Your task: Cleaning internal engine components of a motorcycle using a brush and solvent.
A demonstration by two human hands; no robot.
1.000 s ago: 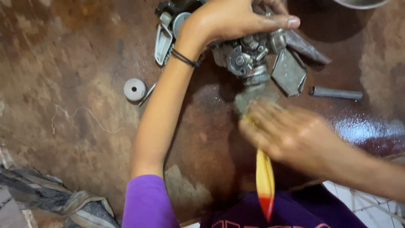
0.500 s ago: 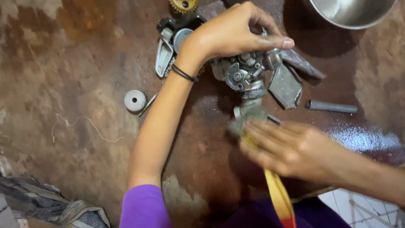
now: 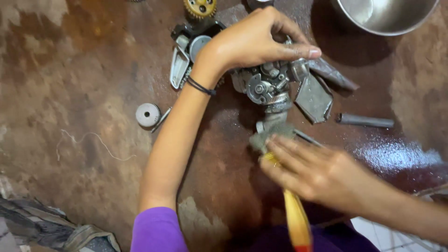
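Note:
A grey metal engine part (image 3: 273,88) with small gears, springs and a hose clamp lies on the stained floor. My left hand (image 3: 254,39) rests on top of it and grips it, fingers curled over its far side. My right hand (image 3: 315,170) holds a brush with a yellow and red handle (image 3: 296,219). The brush's dirty bristles (image 3: 268,135) press against the lower neck of the part. A dark band circles my left wrist.
A steel bowl (image 3: 387,16) stands at the top right. A metal rod (image 3: 366,121), a flat metal plate (image 3: 315,98), a brass-coloured gear (image 3: 199,7), a grey round spool (image 3: 148,115) and a curved lever (image 3: 178,67) lie around. The floor at right is wet. A rag (image 3: 51,228) lies bottom left.
The view has shifted so everything sits lower in frame and the bowl and gear show more. My right hand with the brush has moved slightly along the part's neck; my left hand keeps its grip.

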